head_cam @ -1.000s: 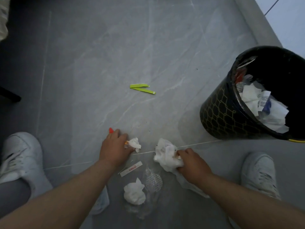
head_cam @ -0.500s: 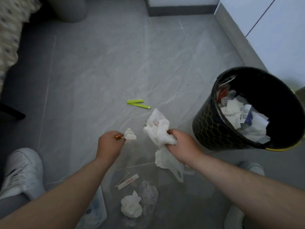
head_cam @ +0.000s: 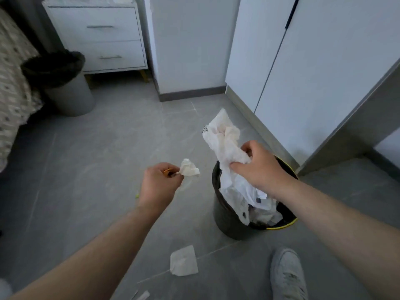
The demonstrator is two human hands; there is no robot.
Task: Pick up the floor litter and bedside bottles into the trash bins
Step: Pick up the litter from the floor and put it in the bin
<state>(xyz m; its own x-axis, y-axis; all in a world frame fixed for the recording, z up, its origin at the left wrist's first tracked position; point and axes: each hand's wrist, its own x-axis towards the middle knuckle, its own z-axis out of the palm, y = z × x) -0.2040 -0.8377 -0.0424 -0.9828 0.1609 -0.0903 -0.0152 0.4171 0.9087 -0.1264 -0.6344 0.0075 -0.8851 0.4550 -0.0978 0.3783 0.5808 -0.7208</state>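
Observation:
My right hand (head_cam: 258, 167) grips a large bunch of crumpled white tissue and thin plastic (head_cam: 225, 144) right above the black bin with a yellow rim (head_cam: 229, 226), which holds paper waste. My left hand (head_cam: 159, 182) pinches a small white tissue wad (head_cam: 189, 167) together with a small orange scrap (head_cam: 167, 171), held in the air left of the bin. A flat white tissue (head_cam: 184, 260) lies on the floor in front of the bin. A bit of the green strip (head_cam: 137, 195) peeks out beside my left wrist.
A second grey bin with a black liner (head_cam: 65, 83) stands at the back left beside the bed (head_cam: 13, 87) and a white bedside drawer unit (head_cam: 101, 37). White wardrobe doors (head_cam: 303, 72) line the right. My shoe (head_cam: 287, 276) is near the bin. Wrapper scraps (head_cam: 142, 296) lie at the bottom edge.
Both hands rose from the floor with their litter. My right hand carried the tissue bunch over the black bin; the view tilted up, showing the room.

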